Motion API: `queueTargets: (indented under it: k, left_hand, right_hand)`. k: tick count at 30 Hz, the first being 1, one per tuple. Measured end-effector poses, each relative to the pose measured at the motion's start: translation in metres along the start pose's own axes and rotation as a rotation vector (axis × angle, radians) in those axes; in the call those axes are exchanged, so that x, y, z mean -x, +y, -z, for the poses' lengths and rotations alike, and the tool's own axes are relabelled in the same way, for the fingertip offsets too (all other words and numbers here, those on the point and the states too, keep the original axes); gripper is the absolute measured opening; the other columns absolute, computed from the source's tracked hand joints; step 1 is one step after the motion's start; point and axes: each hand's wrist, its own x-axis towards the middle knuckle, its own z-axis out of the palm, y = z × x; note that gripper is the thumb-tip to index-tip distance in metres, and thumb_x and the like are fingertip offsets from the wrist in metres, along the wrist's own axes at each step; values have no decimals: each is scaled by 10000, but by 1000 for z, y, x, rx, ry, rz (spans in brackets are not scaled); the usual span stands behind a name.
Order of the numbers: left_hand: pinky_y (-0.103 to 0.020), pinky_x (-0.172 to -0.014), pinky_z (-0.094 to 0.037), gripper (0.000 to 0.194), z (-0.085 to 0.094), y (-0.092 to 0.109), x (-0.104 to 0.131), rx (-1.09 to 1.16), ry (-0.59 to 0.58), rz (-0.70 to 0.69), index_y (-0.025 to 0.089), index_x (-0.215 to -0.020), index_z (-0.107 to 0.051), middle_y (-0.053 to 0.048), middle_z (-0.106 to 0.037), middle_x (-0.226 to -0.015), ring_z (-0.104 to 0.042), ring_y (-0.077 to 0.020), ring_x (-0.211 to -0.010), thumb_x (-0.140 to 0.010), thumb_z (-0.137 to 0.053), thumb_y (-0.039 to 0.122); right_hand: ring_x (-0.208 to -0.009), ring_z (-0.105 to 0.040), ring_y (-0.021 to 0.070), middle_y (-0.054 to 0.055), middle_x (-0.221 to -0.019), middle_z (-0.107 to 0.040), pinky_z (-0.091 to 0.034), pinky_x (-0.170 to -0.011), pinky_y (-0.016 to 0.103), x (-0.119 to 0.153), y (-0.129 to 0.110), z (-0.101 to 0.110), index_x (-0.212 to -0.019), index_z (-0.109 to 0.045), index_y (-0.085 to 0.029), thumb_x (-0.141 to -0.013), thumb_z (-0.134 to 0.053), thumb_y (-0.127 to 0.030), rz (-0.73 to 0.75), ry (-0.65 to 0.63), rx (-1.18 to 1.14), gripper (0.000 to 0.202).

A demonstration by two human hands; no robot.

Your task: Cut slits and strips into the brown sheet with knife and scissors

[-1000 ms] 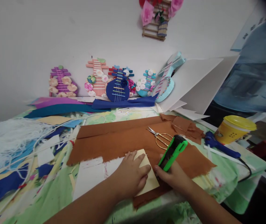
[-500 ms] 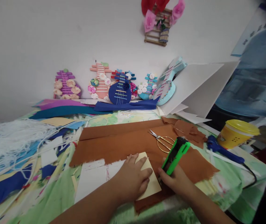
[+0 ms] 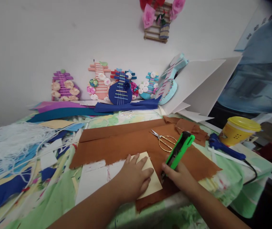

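Observation:
My left hand [image 3: 136, 178] lies with spread fingers on a pale yellow card [image 3: 153, 181], pressing it onto brown cloth [image 3: 126, 146] and a white sheet [image 3: 90, 181]. A green and black utility knife [image 3: 179, 151] is gripped in my right hand [image 3: 180, 178], tilted, its lower end beside the card's right edge. Whether a blade touches the cloth is too small to tell. Gold-handled scissors [image 3: 164, 140] rest on the cloth just beyond the knife, blades pointing up-left.
White cord [image 3: 4, 143] and blue scraps [image 3: 7, 190] lie left. A blue glue gun [image 3: 226, 151] and yellow tub [image 3: 239, 130] stand right. Decorated instrument models [image 3: 120, 92] line the wall, near white boards [image 3: 193, 79] and a large water bottle [image 3: 257, 79].
The whole view has shifted slightly, with the scene now a little higher and further left. My right hand and the knife stay at the card's right edge, the knife leaning slightly more.

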Motion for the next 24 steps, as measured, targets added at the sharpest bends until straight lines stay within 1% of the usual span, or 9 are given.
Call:
queueTargets:
  k: [2, 4, 7, 9, 13, 17, 20, 22, 24]
  left_hand:
    - [-578, -824, -272, 240, -1, 1, 0, -20, -9, -12, 276, -1033, -503, -88, -411, -1211, -349, -370, -1093, -818, -399, 294]
    - [-584, -826, -258, 229, -3, 0, 1, -42, -4, -69, 275, -1033, -504, -94, -394, -1226, -325, -381, -1110, -823, -413, 287]
    - [-536, -856, -261, 213, -4, -1, 2, -51, -16, -190, 252, -1031, -504, -83, -439, -1177, -338, -344, -1109, -838, -417, 282]
    - [-494, -846, -288, 199, -1, 0, 2, -34, -31, -216, 247, -1014, -509, -64, -487, -1108, -375, -312, -1073, -839, -420, 278]
    - [-440, -791, -318, 151, 10, 4, 1, 22, -21, -177, 231, -893, -541, -45, -520, -1005, -428, -266, -970, -824, -413, 274]
    - [-415, -771, -320, 166, 16, 7, 3, 43, -27, -135, 210, -819, -543, -45, -514, -914, -430, -248, -913, -797, -433, 332]
    - [-444, -799, -301, 217, 13, 8, 4, 37, -30, -117, 232, -908, -542, -51, -494, -935, -410, -263, -940, -773, -457, 380]
    - [-479, -819, -280, 284, 10, 8, 5, 37, -27, -113, 265, -1010, -514, -56, -480, -980, -397, -278, -967, -766, -461, 399]
    - [-510, -832, -260, 332, 7, 8, 6, 35, -22, -113, 290, -1070, -482, -61, -464, -1040, -382, -296, -1003, -762, -461, 410]
  right_hand:
    - [-577, -484, 138, 10, -578, -507, -403, -514, 238, 0, 0, 1, -589, -456, -159, -735, -459, -418, -11, -19, -25, 297]
    - [-566, -492, 136, 12, -569, -519, -406, -509, 236, 0, -2, 1, -582, -467, -158, -738, -461, -419, 6, -59, -36, 305]
    - [-548, -498, 131, 11, -548, -531, -407, -501, 231, 1, -5, 0, -571, -483, -156, -751, -449, -415, 16, -64, -51, 318]
    - [-551, -501, 131, 12, -550, -539, -410, -509, 232, 1, -6, 0, -577, -494, -154, -759, -440, -408, 23, -54, -54, 316]
    - [-546, -484, 127, 1, -552, -514, -398, -496, 231, 1, -2, -1, -585, -476, -158, -735, -474, -398, 18, 6, -37, 282]
    - [-545, -461, 119, -11, -555, -478, -383, -494, 227, 0, 2, 0, -580, -445, -167, -720, -495, -405, 26, -10, -35, 281]
    - [-544, -448, 114, -17, -560, -462, -371, -491, 223, 0, 2, 1, -578, -429, -171, -721, -493, -398, 49, -25, -36, 275]
    - [-539, -435, 107, -22, -562, -445, -360, -484, 217, 1, 0, 1, -579, -421, -172, -721, -494, -386, 76, -56, -28, 267]
    - [-531, -419, 99, -29, -559, -423, -350, -478, 212, 2, -3, 1, -583, -416, -172, -725, -493, -371, 102, -87, -19, 257]
